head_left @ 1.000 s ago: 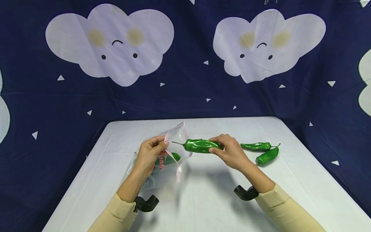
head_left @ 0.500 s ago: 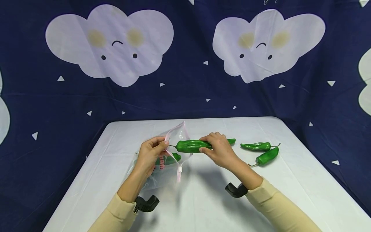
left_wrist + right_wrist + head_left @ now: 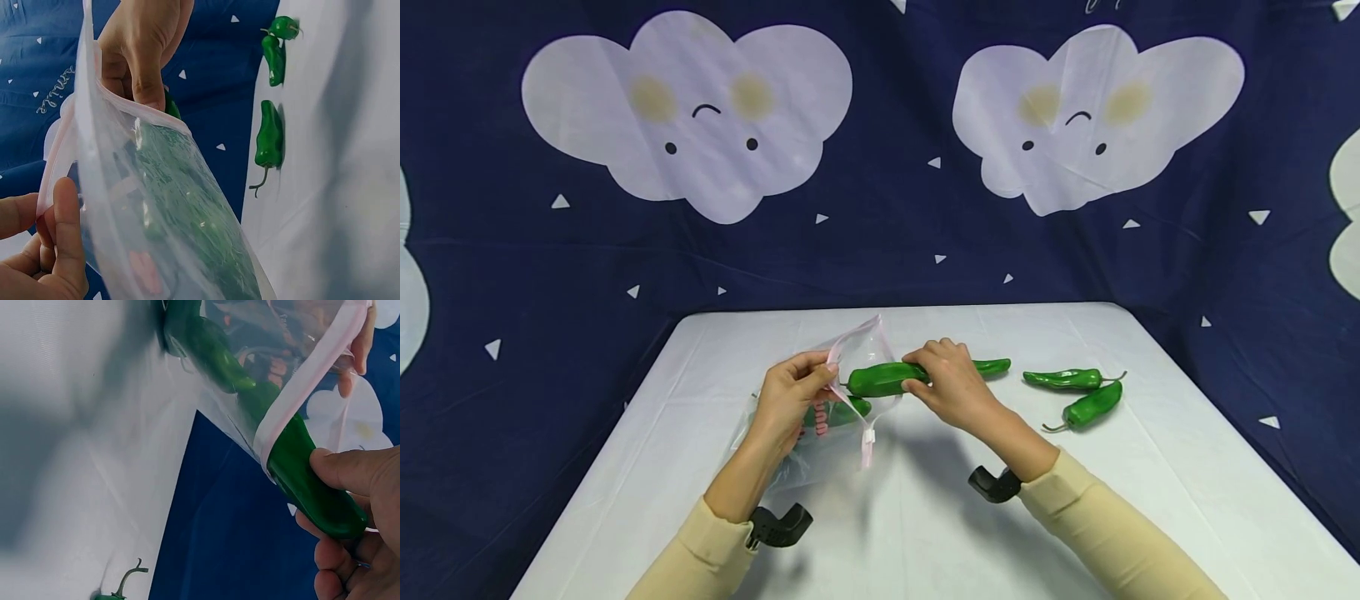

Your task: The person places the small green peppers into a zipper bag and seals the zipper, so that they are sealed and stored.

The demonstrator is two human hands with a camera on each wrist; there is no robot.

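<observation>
My left hand (image 3: 793, 396) pinches the pink-edged rim of a clear zip bag (image 3: 797, 475), holding its mouth open toward the right. Inside the bag lie green peppers (image 3: 219, 359), seen through the plastic beside pink printing. My right hand (image 3: 951, 383) grips another long green pepper (image 3: 878, 380) by its tip end, thumb on one side and fingers on the other. Its stem end is through the bag's mouth, and the right wrist view shows the pink rim (image 3: 306, 394) crossing over the pepper (image 3: 312, 481). In the left wrist view the bag mostly hides this pepper.
Three more green peppers lie on the white table (image 3: 925, 533): one pepper (image 3: 994, 367) just behind my right hand, and a pair farther right, a pepper (image 3: 1060, 379) and a shorter-looking pepper (image 3: 1093, 406). A dark blue cloud-print cloth (image 3: 895, 242) hangs behind the table.
My right hand has moved left with the pepper, bringing its stem end into the bag's mouth. A pepper on the table behind it has come into sight. The left hand stays in place.
</observation>
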